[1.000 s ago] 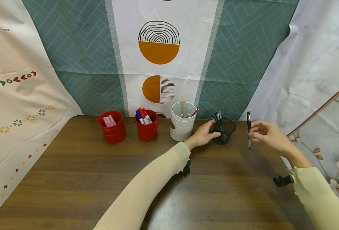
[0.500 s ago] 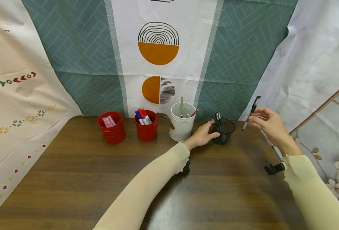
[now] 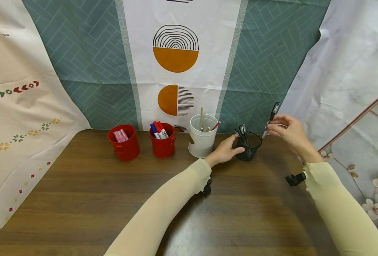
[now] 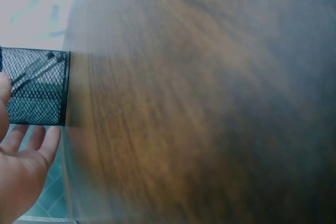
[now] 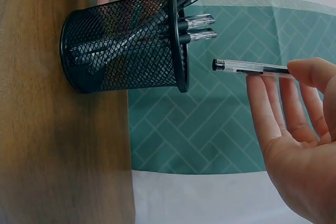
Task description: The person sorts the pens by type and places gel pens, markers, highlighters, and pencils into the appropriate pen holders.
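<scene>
In the head view my right hand (image 3: 286,131) pinches a gel pen (image 3: 272,115) between thumb and fingers. The pen is tilted, its lower end near the rim of a black mesh pen holder (image 3: 247,153). The right wrist view shows a gap between the pen's end (image 5: 220,65) and the holder's mouth (image 5: 181,40). Several pens (image 5: 197,22) with clear, dark-marked ends stick out of the holder. My left hand (image 3: 225,150) grips the holder from its left side, thumb in front. Part of that hand (image 4: 26,166) shows in the left wrist view, fingers behind the mesh.
Left of the holder stands a white bucket (image 3: 201,145) with several thin sticks. Further left are a red bucket (image 3: 164,147) with blue and red markers and another red bucket (image 3: 127,151) with pink items. A patterned cloth (image 3: 256,71) hangs behind the wooden table (image 3: 96,199).
My right hand has risen, then come left toward the mesh holder. The pen in it has gone from upright to tilted. The left hand stays on the holder.
</scene>
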Tool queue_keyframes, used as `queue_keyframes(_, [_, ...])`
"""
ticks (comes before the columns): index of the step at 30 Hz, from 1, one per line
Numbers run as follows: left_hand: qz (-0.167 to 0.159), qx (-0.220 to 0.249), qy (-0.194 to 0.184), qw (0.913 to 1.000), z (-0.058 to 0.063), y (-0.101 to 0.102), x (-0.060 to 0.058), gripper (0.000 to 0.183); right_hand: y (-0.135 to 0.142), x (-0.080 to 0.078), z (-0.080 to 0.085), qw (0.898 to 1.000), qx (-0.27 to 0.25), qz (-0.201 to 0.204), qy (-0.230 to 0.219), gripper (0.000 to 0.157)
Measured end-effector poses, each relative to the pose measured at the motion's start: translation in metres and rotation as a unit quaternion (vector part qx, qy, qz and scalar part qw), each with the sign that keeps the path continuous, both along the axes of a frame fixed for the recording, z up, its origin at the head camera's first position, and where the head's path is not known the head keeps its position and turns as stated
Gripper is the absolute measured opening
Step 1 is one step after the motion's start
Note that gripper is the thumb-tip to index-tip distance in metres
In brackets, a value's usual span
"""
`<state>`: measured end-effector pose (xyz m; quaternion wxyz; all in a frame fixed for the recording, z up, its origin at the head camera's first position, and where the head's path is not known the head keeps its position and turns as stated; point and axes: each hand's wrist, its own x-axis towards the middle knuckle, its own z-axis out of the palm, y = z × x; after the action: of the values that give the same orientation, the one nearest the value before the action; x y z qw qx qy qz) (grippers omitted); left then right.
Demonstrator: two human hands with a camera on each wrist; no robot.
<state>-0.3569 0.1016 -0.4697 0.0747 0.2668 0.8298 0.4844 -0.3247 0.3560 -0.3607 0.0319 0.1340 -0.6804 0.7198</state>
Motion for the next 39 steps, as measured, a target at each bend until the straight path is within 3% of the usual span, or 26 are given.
queue_keyframes(11, [0.001, -0.002, -0.001, 1.0, -0.001, 0.0, -0.001, 0.073, -0.012, -0.015, -0.008, 0.999, 0.044, -0.005, 0.0, 0.03])
queue_keyframes(22, [0.002, -0.005, 0.001, 1.0, -0.003, 0.001, -0.004, 0.073, -0.013, -0.025, -0.016, 0.995, 0.093, -0.01, -0.035, 0.031])
queue_keyframes(39, [0.004, -0.013, 0.006, 0.9999, -0.003, 0.001, -0.005, 0.073, -0.014, -0.029, -0.027, 0.994, 0.096, -0.004, -0.05, 0.03])
